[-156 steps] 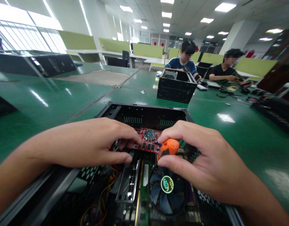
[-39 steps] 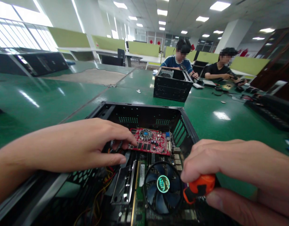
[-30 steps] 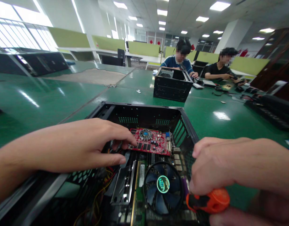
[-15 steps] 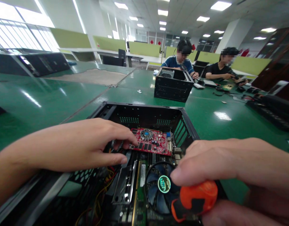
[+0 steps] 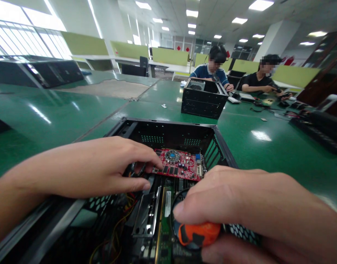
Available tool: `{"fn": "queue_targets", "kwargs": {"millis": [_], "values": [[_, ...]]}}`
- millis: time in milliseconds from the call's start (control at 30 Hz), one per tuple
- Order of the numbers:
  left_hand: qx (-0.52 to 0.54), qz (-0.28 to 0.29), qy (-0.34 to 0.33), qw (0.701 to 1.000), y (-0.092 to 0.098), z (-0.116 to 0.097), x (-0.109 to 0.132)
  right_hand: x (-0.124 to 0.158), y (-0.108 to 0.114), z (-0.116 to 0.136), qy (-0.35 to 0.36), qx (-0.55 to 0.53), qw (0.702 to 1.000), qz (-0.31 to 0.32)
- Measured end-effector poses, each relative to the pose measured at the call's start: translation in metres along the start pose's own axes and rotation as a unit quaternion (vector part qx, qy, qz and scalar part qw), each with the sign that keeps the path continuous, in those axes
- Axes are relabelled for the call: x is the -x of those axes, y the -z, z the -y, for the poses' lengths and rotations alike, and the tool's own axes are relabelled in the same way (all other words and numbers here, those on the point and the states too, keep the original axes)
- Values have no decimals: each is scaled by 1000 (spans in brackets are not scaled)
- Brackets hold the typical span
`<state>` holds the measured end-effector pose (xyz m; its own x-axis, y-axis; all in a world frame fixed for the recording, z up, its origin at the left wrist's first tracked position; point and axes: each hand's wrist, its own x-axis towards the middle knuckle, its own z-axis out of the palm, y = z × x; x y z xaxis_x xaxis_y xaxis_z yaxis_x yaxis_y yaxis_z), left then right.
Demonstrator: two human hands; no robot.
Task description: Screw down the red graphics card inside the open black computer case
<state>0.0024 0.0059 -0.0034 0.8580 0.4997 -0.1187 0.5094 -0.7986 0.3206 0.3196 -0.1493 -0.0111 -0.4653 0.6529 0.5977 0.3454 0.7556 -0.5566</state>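
Note:
An open black computer case [image 5: 174, 129] lies before me on the table. Inside it, a red circuit card [image 5: 185, 165] with a small round fan rests near the far wall. My left hand [image 5: 113, 167] reaches over the case's left side, thumb and fingers apart, its fingertips at the card's left end. An orange and black screwdriver handle [image 5: 200, 234] is in my right hand [image 5: 234, 205], above the round black cooling fan [image 5: 175, 200], which it largely covers. The tool's tip is hidden. A green memory stick [image 5: 167, 209] stands left of the fan, beside a metal bracket [image 5: 146, 216].
The green table [image 5: 146, 106] carries another open case [image 5: 203, 99] ahead and a dark case [image 5: 54, 73] at far left. Two people [image 5: 216, 66] sit beyond, at right. Cables and dark equipment [image 5: 317, 132] lie on the right.
My right hand and the screwdriver have moved left over the cooling fan, covering more of it. My left hand stays nearly in place at the card. The whole view has shifted slightly.

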Motion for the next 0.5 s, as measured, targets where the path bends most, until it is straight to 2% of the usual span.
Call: {"fn": "queue_targets", "kwargs": {"millis": [167,333,400,500], "values": [[-2,-3,4,1000,-1,-1,-2,1,4,-2,5,-6,1000,29],[3,-1,-2,1000,-2,1,-2,0,4,-8,6,14,993,115],[-1,-4,0,1000,-2,1,-2,-2,1,-7,22,31,994,100],[-5,-5,2,1000,-1,1,-2,-1,-2,-2,25,49,998,42]]}}
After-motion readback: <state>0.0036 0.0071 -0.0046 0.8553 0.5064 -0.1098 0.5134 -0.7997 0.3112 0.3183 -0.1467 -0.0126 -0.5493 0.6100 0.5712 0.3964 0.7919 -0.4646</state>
